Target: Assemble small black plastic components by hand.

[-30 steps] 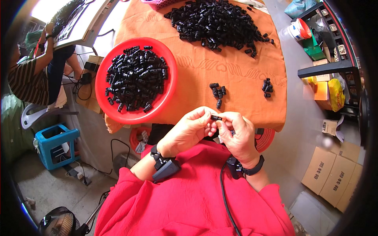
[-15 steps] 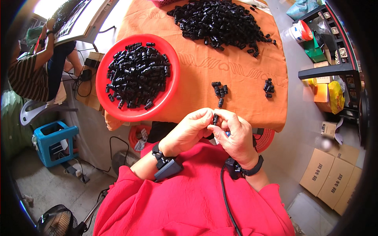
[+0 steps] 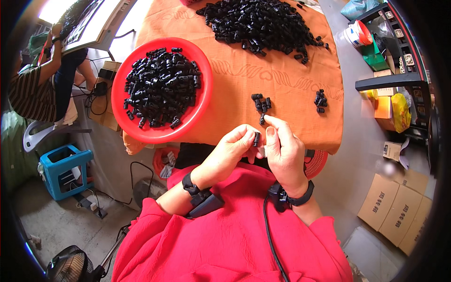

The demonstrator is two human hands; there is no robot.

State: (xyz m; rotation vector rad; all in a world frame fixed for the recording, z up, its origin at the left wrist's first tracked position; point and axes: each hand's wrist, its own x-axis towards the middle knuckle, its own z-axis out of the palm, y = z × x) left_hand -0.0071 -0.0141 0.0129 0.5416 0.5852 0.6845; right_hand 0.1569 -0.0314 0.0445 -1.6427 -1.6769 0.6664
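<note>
My left hand pinches a small black cylindrical part upright between thumb and fingers, just past the table's near edge. Close beside it, my right hand has thumb and index finger spread. That index fingertip reaches the lowest piece of a small cluster of black parts; whether it touches is unclear. The right hand's lower fingers are partly hidden behind its thumb. To the left stands a red round basin heaped with similar black parts.
A large black heap of parts covers the far side of the orange tablecloth. Another small cluster lies at the right. A blue stool and a co-worker are leftward; cartons and a shelf stand rightward.
My right hand has let go of the black part and opened, its index finger stretching forward to the small cluster. My left hand keeps the part.
</note>
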